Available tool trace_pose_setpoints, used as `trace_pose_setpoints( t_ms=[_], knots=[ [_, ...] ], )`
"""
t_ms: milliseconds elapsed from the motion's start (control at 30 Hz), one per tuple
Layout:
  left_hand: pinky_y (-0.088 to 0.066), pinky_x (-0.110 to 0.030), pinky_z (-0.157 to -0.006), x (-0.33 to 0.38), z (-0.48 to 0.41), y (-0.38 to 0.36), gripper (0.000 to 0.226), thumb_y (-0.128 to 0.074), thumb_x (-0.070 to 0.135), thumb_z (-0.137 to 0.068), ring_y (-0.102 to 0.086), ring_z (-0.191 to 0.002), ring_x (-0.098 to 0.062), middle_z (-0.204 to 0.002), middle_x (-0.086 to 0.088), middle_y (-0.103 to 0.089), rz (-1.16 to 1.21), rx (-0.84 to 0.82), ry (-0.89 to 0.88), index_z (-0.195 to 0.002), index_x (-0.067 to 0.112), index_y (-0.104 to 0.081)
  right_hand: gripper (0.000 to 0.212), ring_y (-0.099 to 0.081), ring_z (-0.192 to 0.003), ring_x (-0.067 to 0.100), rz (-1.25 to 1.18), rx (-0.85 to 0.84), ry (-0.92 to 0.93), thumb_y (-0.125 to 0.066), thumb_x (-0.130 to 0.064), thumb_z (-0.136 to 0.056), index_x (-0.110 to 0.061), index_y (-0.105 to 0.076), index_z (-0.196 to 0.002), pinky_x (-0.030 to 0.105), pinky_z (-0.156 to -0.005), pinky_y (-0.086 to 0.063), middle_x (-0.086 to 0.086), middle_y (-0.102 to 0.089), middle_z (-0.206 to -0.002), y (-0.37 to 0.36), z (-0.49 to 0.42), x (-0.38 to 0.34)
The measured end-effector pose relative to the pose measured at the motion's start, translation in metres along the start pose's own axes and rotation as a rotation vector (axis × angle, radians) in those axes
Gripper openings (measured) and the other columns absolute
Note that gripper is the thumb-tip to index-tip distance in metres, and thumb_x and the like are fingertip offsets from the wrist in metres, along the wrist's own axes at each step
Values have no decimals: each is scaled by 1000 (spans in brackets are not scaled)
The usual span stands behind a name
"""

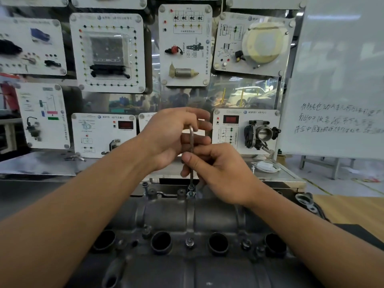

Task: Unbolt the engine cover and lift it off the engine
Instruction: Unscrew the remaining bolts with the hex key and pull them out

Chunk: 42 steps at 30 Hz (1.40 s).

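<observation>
Step in hand: unbolting along the far edge of the engine cover (187, 221). The cover sits in place on the engine, low centre of view, with four spark-plug wells (161, 242) in a row across its near half. On the far edge, left of middle, a raised bolt (145, 185) stands proud and looks backed out. The left hand (172, 134) is above the far edge, fingers curled round the bent top of an L-shaped hex key (191, 146). The key stands near upright, tip down in the far-edge middle bolt (191, 193). The right hand (220, 173) is just below and right of the left, thumb and fingers pinching the key's shaft midway. Between the wells, the near-middle bolt (189, 242) looks seated. The right-side bolt (245, 244) likewise, as far as blur allows. Judgement: fasteners are in, so the cover is not ready to lift. The next move calls for turning the key with its tip kept square in the bolt head, then working through the other bolts. A tilted key slipping out is the risk.
</observation>
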<state>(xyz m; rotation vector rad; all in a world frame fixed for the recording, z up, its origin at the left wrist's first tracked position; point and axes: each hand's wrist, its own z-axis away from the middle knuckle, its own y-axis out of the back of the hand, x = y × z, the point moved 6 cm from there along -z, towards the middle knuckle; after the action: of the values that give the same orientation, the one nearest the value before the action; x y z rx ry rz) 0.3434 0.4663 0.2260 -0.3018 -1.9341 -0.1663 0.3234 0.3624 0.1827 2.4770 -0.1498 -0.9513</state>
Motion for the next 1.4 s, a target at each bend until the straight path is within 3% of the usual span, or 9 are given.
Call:
trace_pose_setpoints(
  t_ms=[100, 200, 400, 600, 700, 800, 933, 1100, 1400],
  knots=[
    [-56, -29, -55, -5, 2, -4, 37, -38, -4, -86, -71, -68, -19, -96, -7, -74, 157, -157, 93, -99, 11, -70, 26, -45, -42, -1, -79, 27, -18, -60, -12, -98, 1, -72, -79, 9, -50, -36, -15, -59, -45, 3, 0, 2],
    [-59, -31, -61, -2, 6, -10, 34, -41, 2, -90, -73, -87, -22, -102, -7, -74, 246, -349, 85, -107, 12, -70, 24, -43, -49, 15, -132, 48, 4, -61, -11, -97, 3, -74, -82, 25, -51, -36, 20, -66, -60, 6, 1, -2],
    [-49, -39, -105, 6, 12, -7, 38, -52, 5, -87, -61, -121, -29, -123, -11, -68, 177, -536, -7, -121, 13, -67, 13, -47, -50, 14, -162, 58, 36, -62, -5, -95, -4, -73, -87, 22, -50, -43, 7, -75, -75, 7, 4, -6],
    [-59, -34, -83, 6, 9, 9, 30, -63, 29, -89, -70, -102, -24, -113, -10, -71, -46, -281, 20, -114, 13, -70, 17, -47, -54, 18, -187, 69, -8, -58, -4, -97, 5, -69, -88, 22, -51, -43, 0, -74, -75, 8, 6, -4],
    [-57, -30, -62, -5, 6, 19, 18, -55, 13, -97, -71, -73, -17, -85, -6, -74, -426, -75, 90, -100, 9, -72, 17, -52, -56, 14, -168, 64, -9, -55, -3, -99, -5, -70, -91, 21, -54, -46, -1, -74, -78, 7, 7, -9],
    [-61, -34, -75, -25, 16, 10, 22, -52, -8, -91, -75, -85, -21, -89, -6, -75, -808, -348, 239, -99, 3, -69, 19, -55, -58, 17, -140, 40, -4, -50, -3, -101, -3, -67, -94, 34, -57, -51, 2, -70, -76, 7, 9, -13],
    [-61, -37, -82, -32, 29, 7, 20, -69, -7, -84, -73, -90, -25, -94, -11, -75, -913, -546, 276, -94, 10, -71, 18, -60, -62, 37, -73, 33, 28, -48, -6, -103, 0, -65, -99, 54, -59, -54, 17, -69, -79, 6, 11, -16],
    [-52, -15, -65, -32, 22, -4, 16, -81, 6, -78, -68, -70, -8, -71, 8, -72, -976, -493, 124, -80, 19, -72, 18, -62, -56, 23, -16, 76, 75, -53, -7, -100, -4, -67, -89, 37, -56, -55, 0, -71, -75, 9, 10, -15],
    [-54, -18, -71, -37, 20, -4, 10, -81, 20, -80, -71, -75, -6, -78, 9, -77, -1052, -494, 148, -83, 30, -78, 16, -61, -58, 9, -119, 303, 6, -55, -12, -100, -6, -69, -95, 13, -54, -45, 4, -75, -83, 51, 4, -19]
  ],
)
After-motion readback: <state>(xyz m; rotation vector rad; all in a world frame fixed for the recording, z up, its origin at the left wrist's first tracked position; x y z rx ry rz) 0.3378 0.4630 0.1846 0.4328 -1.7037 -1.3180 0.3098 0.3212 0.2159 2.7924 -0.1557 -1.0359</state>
